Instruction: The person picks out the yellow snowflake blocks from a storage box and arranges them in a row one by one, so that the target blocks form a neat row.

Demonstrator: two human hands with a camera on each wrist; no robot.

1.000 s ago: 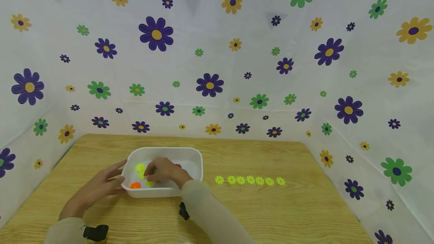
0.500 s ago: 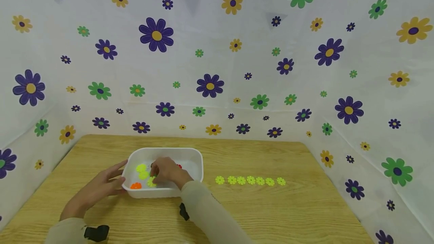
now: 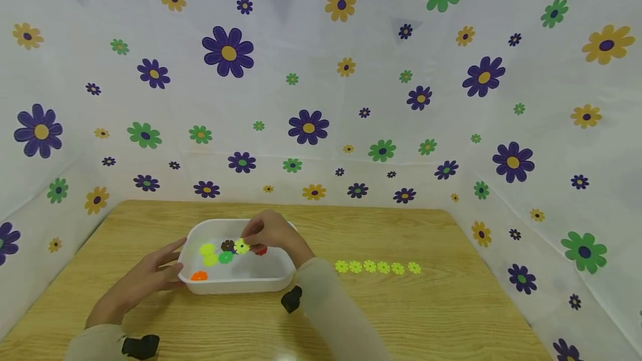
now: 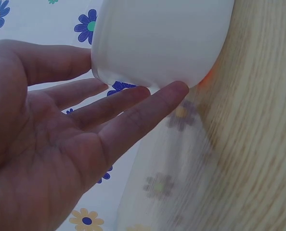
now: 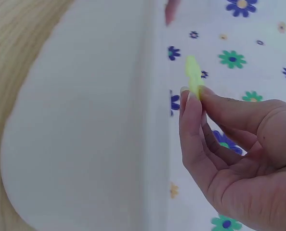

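My right hand (image 3: 273,234) is raised over the white plastic tub (image 3: 241,286), pinching a yellow flower-shaped disc (image 3: 241,247) between thumb and fingers. The right wrist view has this yellow disc (image 5: 193,72) edge-on, above the tub's rim. Fingers spread and fairly straight, my left hand (image 3: 145,280) touches the tub's left end. In the left wrist view its fingertips (image 4: 180,88) meet the tub wall (image 4: 162,38). Inside lie two yellow discs (image 3: 207,249), a green one (image 3: 226,257), a brown one (image 3: 228,245), an orange one (image 3: 199,276) and a red one (image 3: 260,250), partly behind the hand.
To the tub's right, several yellow flower discs (image 3: 369,266) lie in a row on the wooden table (image 3: 431,316); the sleeve (image 3: 326,294) covers the row's left end. Flower-printed white sheets (image 3: 311,93) stand around the table's back and sides.
My right hand has lifted from the tub's bottom and shifted right, carrying a yellow flower disc. The green and brown discs have come into sight. My left hand stays at the tub's end.
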